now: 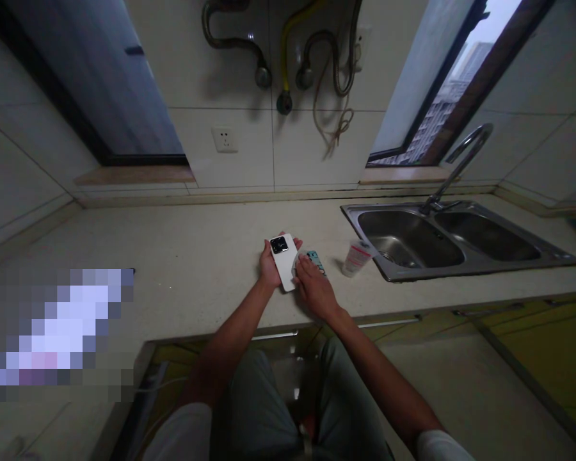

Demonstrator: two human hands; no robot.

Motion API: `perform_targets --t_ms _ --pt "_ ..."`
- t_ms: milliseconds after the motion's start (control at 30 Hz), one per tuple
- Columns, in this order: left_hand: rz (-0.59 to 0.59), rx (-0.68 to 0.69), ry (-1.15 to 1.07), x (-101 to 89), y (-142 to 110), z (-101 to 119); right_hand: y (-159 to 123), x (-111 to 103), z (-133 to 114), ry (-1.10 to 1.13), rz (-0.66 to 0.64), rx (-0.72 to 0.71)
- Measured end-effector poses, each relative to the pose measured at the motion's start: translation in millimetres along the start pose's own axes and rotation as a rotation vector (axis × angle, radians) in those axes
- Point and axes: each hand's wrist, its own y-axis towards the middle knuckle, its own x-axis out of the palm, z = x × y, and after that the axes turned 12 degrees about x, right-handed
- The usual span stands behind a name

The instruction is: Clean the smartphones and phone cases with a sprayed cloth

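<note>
A white smartphone [285, 269] lies back side up in my left hand [269, 266], its black square camera block at the top left. My left fingers wrap under it and show along its far edge. At the phone's right edge is my right hand [315, 286], with fingers close together over a small pale piece that I cannot identify. Partly hidden behind the right hand, a teal patterned flat thing [316, 261], which looks like a phone case, rests on the counter. To its right stands a clear plastic cup [356, 258] with red print.
The pale countertop [211, 256] runs below a tiled wall with a socket [225, 139], hoses and a tied cord. A steel double sink [388, 274] with a curved faucet [461, 163] is at the right. A pixelated patch covers the left side.
</note>
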Motion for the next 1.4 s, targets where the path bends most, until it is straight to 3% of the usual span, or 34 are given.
perform_targets --t_ms 200,300,400,533,633,733,800,900,967,1067,1233,1400 --pt "-0.004 0.01 -0.002 -2.3 1.3 4.0 -14.8 9.5 -27.4 -0.036 -0.042 -0.166" --pt "0.0 0.032 -0.017 -4.1 2.1 5.8 -32.1 8.9 -21.2 -0.065 -0.063 -0.266" --pt "0.002 0.029 -0.05 -4.4 2.9 6.1 -40.7 3.2 -2.4 -0.083 -0.061 -0.267" --pt "-0.025 0.023 -0.069 -2.7 2.3 4.8 -32.2 -5.3 19.4 -0.041 -0.007 -0.103" --pt "-0.039 0.034 -0.054 -0.2 -0.5 5.0 -21.6 -6.6 24.1 0.147 -0.006 0.024" --pt "-0.044 0.048 -0.048 3.4 -4.1 7.7 -17.2 -3.2 17.8 0.476 -0.003 0.182" --pt "-0.051 0.054 -0.058 6.4 -6.6 10.3 -18.5 0.0 8.6 0.748 0.006 0.366" --pt "-0.067 0.063 -0.086 10.7 -9.6 14.2 -22.7 3.3 -7.5 1.182 -0.068 0.648" --pt "-0.077 0.072 -0.1 12.5 -10.9 15.8 -24.5 4.3 -16.2 1.389 -0.114 0.755" --pt "-0.097 0.072 -0.109 12.5 -11.3 16.4 -25.1 5.5 -25.0 1.505 -0.084 0.82" --pt "-0.084 0.072 -0.087 9.8 -10.2 15.5 -28.7 11.9 -45.8 1.499 0.027 0.862" --pt "-0.07 0.052 -0.058 9.6 -11.0 14.0 -34.3 19.5 -76.3 1.535 -0.061 0.889"
